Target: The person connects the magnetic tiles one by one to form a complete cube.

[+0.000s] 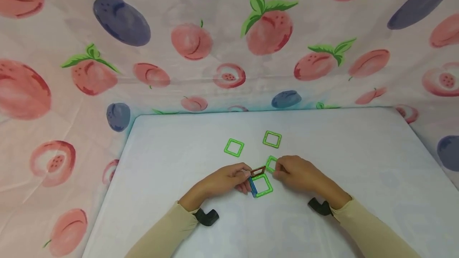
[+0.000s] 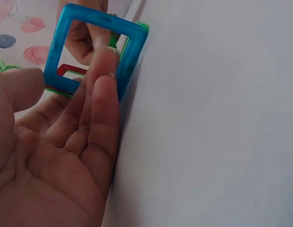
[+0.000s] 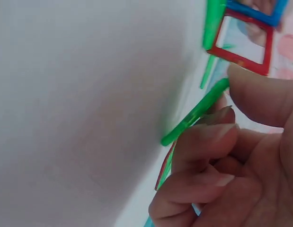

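Observation:
My left hand [image 1: 229,179] holds a blue square magnetic tile [image 2: 101,19] upright at its upper corner. A red square tile [image 3: 243,60] stands at an angle to the blue one, their corners meeting by my left fingertips. Both rise along edges of a green square tile [image 1: 269,184] that lies flat on the table. Just to the right, my right hand [image 1: 299,173] pinches another green square tile [image 3: 198,111] between thumb and fingers, tilted, its near part covered by the fingers. All the tiles are open frames with see-through middles.
Two more green square tiles lie farther back on the white table [image 1: 172,150], one at the left [image 1: 241,150] and one at the right [image 1: 265,137]. Behind the table hangs a fruit-print cloth [image 1: 161,43]. A black curved piece [image 1: 206,217] sits at each wrist.

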The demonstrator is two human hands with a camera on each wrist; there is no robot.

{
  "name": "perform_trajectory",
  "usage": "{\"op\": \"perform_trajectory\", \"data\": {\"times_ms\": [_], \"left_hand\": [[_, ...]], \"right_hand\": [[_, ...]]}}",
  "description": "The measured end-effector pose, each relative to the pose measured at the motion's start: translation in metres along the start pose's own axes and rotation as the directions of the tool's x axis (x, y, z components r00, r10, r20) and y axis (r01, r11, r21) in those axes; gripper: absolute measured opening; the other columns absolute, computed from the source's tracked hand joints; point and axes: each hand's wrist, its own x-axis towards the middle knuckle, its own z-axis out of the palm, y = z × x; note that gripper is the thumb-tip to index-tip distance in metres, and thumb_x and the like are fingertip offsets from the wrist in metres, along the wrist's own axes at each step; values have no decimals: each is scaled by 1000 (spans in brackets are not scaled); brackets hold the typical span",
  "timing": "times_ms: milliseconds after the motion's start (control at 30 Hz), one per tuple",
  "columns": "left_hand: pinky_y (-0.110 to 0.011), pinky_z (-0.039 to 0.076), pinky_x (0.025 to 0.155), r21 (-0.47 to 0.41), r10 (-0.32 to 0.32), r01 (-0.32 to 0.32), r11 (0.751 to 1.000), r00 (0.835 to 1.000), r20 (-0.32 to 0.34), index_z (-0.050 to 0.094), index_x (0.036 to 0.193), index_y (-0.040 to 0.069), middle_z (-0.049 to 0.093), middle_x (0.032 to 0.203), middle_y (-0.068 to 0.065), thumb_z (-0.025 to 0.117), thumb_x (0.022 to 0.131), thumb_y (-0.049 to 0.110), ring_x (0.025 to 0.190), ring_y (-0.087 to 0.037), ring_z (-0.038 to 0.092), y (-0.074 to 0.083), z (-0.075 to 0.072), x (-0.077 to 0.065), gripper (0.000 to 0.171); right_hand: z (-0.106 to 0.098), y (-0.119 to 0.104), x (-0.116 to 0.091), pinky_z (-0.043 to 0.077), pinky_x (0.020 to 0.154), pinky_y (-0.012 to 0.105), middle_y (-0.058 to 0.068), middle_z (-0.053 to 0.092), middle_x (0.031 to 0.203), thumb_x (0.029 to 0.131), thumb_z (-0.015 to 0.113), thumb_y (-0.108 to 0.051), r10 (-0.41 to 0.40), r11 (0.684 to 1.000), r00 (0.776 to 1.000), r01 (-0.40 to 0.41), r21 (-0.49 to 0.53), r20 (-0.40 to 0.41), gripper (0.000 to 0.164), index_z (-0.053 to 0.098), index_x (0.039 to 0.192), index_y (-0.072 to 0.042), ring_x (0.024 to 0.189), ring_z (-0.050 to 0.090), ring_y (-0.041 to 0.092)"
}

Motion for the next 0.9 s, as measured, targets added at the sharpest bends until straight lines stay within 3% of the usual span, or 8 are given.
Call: {"op": "perform_trajectory", "data": {"times_ms": [167,467,633,900], "left_hand": [[-29,58,85,-29,-7,7,1000,1000,-17,60,126,8,73,99,-11,46,110,33,90,-20,71,1,2,2,33],[-29,58,84,-32,-2,1,999,999,-37,59,125,7,74,98,-10,46,110,34,89,-20,72,2,2,2,34],[-30,58,84,-31,-6,4,1000,999,-42,60,125,8,74,99,-9,47,110,35,89,-20,71,1,0,3,33],[-30,59,83,-57,-5,3,998,999,-34,60,124,10,74,99,-10,47,110,34,89,-21,71,1,2,2,32]], "right_hand": [[-7,6,-8,41,62,24,-6,53,72,101,65,-21,-36,981,999,34,190,3,12,67,93,-12,68,48,8],[-15,-6,-9,40,59,25,-1,49,70,105,58,-28,-1,906,991,-56,419,135,26,65,99,-3,63,48,13],[-12,-12,-5,39,60,27,1,49,67,106,55,-29,14,894,988,-81,440,152,31,65,93,-3,64,48,16],[-10,-18,-1,36,56,27,-2,47,60,107,54,-29,68,917,994,-94,387,82,36,62,82,-4,59,46,16]]}}
